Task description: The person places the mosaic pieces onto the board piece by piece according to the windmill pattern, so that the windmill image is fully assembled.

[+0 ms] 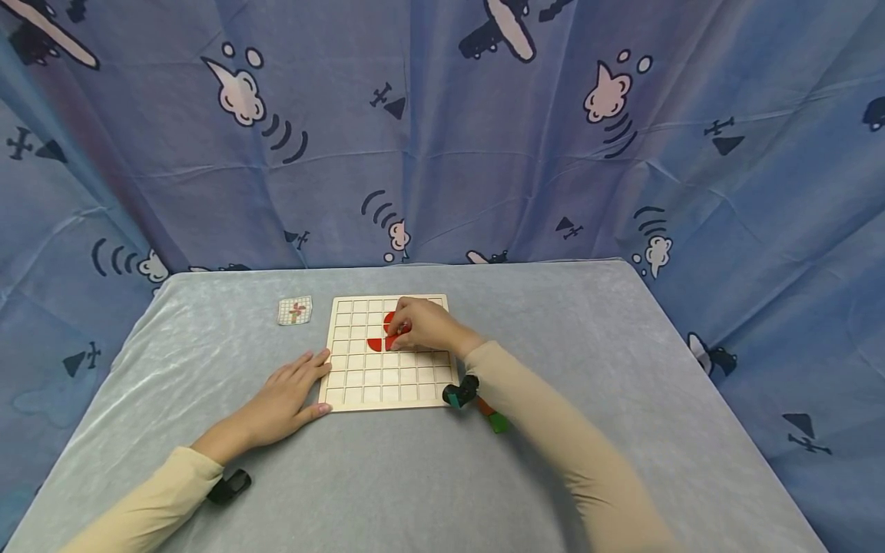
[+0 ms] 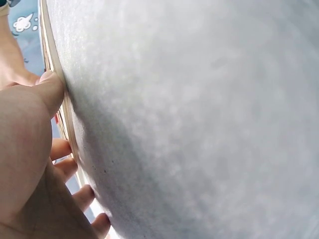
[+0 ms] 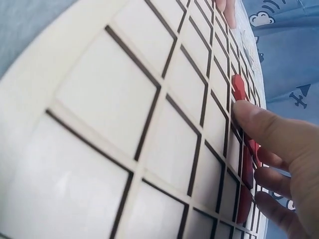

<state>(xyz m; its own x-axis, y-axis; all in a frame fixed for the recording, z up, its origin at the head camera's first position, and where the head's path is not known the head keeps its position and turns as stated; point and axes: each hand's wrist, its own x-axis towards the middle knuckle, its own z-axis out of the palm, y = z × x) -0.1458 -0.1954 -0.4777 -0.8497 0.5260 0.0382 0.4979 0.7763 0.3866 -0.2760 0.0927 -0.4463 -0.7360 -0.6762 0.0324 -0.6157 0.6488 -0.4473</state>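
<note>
A pale wooden grid board [image 1: 373,395] lies on the table. Several red pieces sit in its upper middle cells, among them a red quarter-circle piece [image 1: 375,345]. Over these pieces, my right hand [image 1: 430,326] pinches a red piece [image 1: 406,328] between thumb and fingers; the fingers partly cover it. In the right wrist view the thumb [image 3: 256,119] lies against the red pieces [image 3: 246,167]. My left hand [image 1: 286,399] rests by the board's left edge, fingers extended, with thumb and fingertips touching the rim [image 2: 67,114].
Left of the board lies a small card [image 1: 295,310] with a printed grid and a coloured figure. A green piece [image 1: 498,422] and an orange-red piece [image 1: 486,407] lie beside the right forearm, partly hidden. A blue patterned curtain [image 1: 442,153] hangs behind the table.
</note>
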